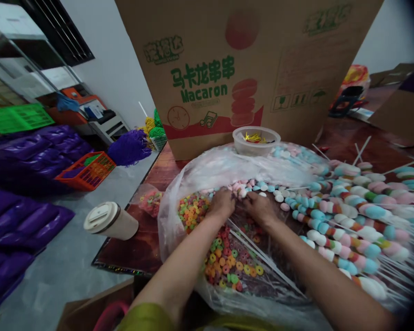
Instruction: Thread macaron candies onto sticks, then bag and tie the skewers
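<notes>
My left hand (223,203) reaches into a pile of pink and blue pastel candies (238,187), its fingers bent and close together. Close beside it, my right hand (260,208) is curled at the same pile, fingertips near a pinkish-white piece. What either hand grips is too small and blurred to make out. Colourful cereal rings (224,262) lie in the clear plastic bag (169,216) around and below my left forearm. Thin white sticks (262,253) lie between my forearms. At the right are rows of skewered pastel candies (345,220) with coloured rings between them.
Behind the bag stands a tall cardboard box (200,41), with a plastic bowl (257,145) of gold ties before it. A lidded cup (112,220) stands at the table's left edge. An orange crate (89,172) and purple packages (24,220) are on the floor.
</notes>
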### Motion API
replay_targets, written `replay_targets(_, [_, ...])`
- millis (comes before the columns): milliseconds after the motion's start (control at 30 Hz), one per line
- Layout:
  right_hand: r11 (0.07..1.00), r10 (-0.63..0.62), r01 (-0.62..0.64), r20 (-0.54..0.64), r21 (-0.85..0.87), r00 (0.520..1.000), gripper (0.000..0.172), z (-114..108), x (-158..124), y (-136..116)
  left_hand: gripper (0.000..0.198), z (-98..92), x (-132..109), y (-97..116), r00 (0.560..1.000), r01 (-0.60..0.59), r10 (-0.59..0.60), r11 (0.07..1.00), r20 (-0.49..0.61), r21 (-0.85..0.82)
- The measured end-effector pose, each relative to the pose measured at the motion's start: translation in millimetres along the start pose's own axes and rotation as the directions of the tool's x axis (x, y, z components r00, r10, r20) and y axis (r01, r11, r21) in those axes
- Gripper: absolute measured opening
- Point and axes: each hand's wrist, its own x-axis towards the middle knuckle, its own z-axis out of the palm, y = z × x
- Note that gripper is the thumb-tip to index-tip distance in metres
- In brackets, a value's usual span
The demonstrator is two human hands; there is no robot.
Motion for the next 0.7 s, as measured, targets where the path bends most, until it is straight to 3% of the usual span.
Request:
replay_targets(133, [0.998,-0.007,0.003,0.052,0.061,0.999,0.019,0.4,9.5,0.3,0.014,-6.0,-1.1,-2.8,1.0,-0.002,0.003,0.999,0.022,-0.044])
replay_targets(233, [0.988,-0.009,-0.008,0.108,0.153,0.994,0.028,-9.7,-20.5,-0.5,0.008,-17.7,-26.7,0.8,0.998,0.047,-0.041,0.992,0.051,-0.113])
replay_targets(300, [0.959,0.001,-0.052,0.177,0.279,0.984,0.037,-18.4,-49.9,-6.9,0.018,-21.2,-52.1,6.2,0.991,0.101,-0.081,0.975,0.106,-0.199])
replay_targets(367, [0.828,0.038,-0.19,0.287,0.528,0.957,0.04,-24.6,-77.7,-18.3,0.027,-18.4,-78.8,12.9,0.979,0.162,-0.106,0.924,0.175,-0.345])
replay_targets(467, [0.491,0.064,-0.378,0.4,0.785,0.914,0.039,-25.6,-104.9,-35.3,0.032,-9.2,-109.8,21.5,0.985,0.159,-0.109,0.875,0.136,-0.457])
replay_targets(500, [0.449,0.065,-0.377,0.391,0.81,0.918,0.038,-24.5,-109.7,-38.8,0.03,-7.2,-116.3,23.6,0.989,0.14,-0.105,0.882,0.102,-0.45])
replay_targets(567, [0.451,0.079,-0.31,0.308,0.837,0.948,0.037,-23.1,-114.7,-42.1,0.027,-6.7,-123.6,27.0,0.99,0.136,-0.11,0.872,0.084,-0.47])
replay_targets(700, [0.517,0.134,-0.177,0.125,0.838,0.983,0.032,-31.7,-120.1,-43.7,0.028,-14.9,-126.5,32.7,0.968,0.235,-0.234,0.713,0.092,-0.661])
